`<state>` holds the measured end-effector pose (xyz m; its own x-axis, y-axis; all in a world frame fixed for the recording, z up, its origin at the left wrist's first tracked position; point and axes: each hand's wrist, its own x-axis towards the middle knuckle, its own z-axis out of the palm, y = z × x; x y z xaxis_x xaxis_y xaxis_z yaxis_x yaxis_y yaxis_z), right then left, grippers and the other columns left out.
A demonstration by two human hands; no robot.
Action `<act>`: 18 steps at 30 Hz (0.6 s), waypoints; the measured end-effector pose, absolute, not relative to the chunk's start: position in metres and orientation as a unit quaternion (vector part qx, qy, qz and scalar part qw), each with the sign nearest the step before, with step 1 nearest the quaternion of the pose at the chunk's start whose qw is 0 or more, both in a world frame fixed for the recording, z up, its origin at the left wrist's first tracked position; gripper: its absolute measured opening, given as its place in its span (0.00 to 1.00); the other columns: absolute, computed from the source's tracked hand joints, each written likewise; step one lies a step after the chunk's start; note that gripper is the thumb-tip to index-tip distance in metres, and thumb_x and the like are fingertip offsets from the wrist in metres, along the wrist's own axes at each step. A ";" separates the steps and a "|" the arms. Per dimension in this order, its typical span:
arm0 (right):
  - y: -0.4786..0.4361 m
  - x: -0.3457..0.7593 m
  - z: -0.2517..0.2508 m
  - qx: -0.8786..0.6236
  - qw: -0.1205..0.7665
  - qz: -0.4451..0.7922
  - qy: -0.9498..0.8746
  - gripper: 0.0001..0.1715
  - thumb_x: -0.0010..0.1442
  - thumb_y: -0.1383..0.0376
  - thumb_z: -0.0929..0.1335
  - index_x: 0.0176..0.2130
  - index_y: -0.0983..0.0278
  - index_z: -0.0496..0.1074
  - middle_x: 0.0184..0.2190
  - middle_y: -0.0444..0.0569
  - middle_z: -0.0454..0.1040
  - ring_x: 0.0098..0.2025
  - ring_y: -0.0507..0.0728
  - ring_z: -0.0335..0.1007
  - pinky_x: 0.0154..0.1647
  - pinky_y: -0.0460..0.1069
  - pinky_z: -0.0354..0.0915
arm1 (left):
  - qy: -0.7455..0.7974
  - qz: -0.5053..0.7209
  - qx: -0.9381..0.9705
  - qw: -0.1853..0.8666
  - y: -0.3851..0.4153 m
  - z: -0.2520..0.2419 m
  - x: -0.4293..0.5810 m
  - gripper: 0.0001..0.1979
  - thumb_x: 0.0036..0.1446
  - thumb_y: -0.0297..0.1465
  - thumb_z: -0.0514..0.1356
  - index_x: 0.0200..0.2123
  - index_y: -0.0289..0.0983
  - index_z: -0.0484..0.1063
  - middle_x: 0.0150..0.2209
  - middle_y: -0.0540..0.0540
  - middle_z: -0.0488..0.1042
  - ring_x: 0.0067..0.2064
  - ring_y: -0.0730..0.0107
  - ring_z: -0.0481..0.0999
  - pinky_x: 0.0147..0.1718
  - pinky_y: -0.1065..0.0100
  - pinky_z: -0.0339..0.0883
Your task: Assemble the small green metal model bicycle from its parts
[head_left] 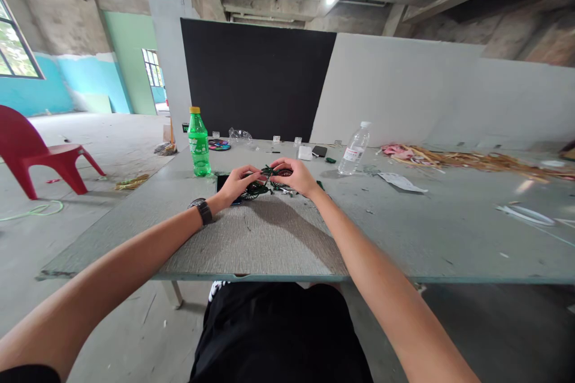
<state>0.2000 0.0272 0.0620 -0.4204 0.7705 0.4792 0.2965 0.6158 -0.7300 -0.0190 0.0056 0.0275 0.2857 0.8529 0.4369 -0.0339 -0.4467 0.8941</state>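
A small dark green model bicycle [254, 190] with thin spoked wheels is held over the table, in front of me. My left hand [238, 183] has its fingers closed on the left side of the bicycle; a dark watch is on that wrist. From the other side, my right hand [295, 175] pinches the bicycle's upper right part. The fingers hide some of its frame. Under and behind my left hand lies a flat dark object [221, 182], partly covered. Small metallic parts [286, 191] lie just below my right hand.
A green soda bottle [199, 146] stands left and a clear water bottle [354, 152] right. A white case [305, 153] and a dark case [320, 151] lie behind. Wood strips [449, 158] and a paper sheet [402, 182] are rightward. A red chair [38, 149] stands beyond the table's left edge.
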 end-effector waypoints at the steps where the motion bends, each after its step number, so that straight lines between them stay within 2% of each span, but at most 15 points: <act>1: 0.027 0.200 0.062 -0.334 0.421 0.279 -0.796 0.21 0.50 0.59 0.78 0.43 0.61 0.75 0.38 0.49 0.79 0.42 0.59 0.76 0.48 0.56 0.71 | 0.300 0.508 0.677 0.441 0.006 0.028 -0.020 0.18 0.58 0.45 0.63 0.40 0.35 0.74 0.43 0.40 0.82 0.46 0.59 0.81 0.51 0.59 0.69; 11: 0.024 0.202 0.067 -0.330 0.431 0.272 -0.794 0.22 0.49 0.59 0.77 0.44 0.60 0.75 0.39 0.49 0.76 0.44 0.59 0.74 0.49 0.55 0.70 | 0.271 0.436 0.730 0.452 -0.007 0.038 -0.022 0.19 0.64 0.44 0.56 0.42 0.36 0.80 0.51 0.41 0.79 0.55 0.59 0.75 0.59 0.61 0.62; 15: 0.022 0.203 0.067 -0.313 0.408 0.295 -0.805 0.25 0.50 0.61 0.75 0.48 0.61 0.74 0.39 0.48 0.76 0.42 0.58 0.74 0.48 0.55 0.70 | 0.263 0.397 0.723 0.501 -0.011 0.040 -0.020 0.17 0.61 0.43 0.59 0.42 0.36 0.80 0.49 0.41 0.79 0.49 0.60 0.78 0.51 0.62 0.68; 18: 0.020 0.203 0.069 -0.301 0.403 0.304 -0.809 0.27 0.50 0.62 0.75 0.50 0.61 0.73 0.41 0.49 0.77 0.44 0.58 0.74 0.50 0.55 0.69 | 0.268 0.394 0.712 0.516 -0.012 0.038 -0.018 0.17 0.60 0.42 0.60 0.41 0.36 0.80 0.46 0.42 0.80 0.44 0.62 0.78 0.46 0.63 0.70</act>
